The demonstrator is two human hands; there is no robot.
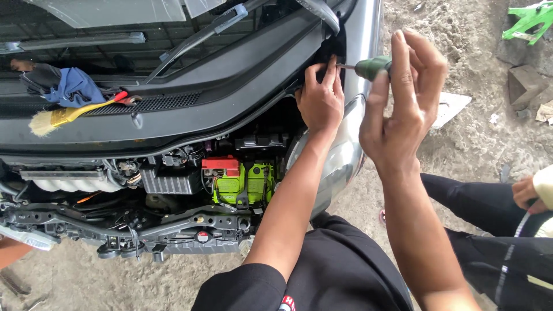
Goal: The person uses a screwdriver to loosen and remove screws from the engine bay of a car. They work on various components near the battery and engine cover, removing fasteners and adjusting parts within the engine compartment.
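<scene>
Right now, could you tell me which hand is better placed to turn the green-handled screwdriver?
Right hand, probably: its fingers already grip the screwdriver, while the left hand rests on the black cowl trim.

Daylit sandy dirt ground (pixel 472 138) strewn with scattered debris (pixel 521 83).

cowl panel (pixel 190 80) blocks left, open ground (pixel 478 144) right
</scene>
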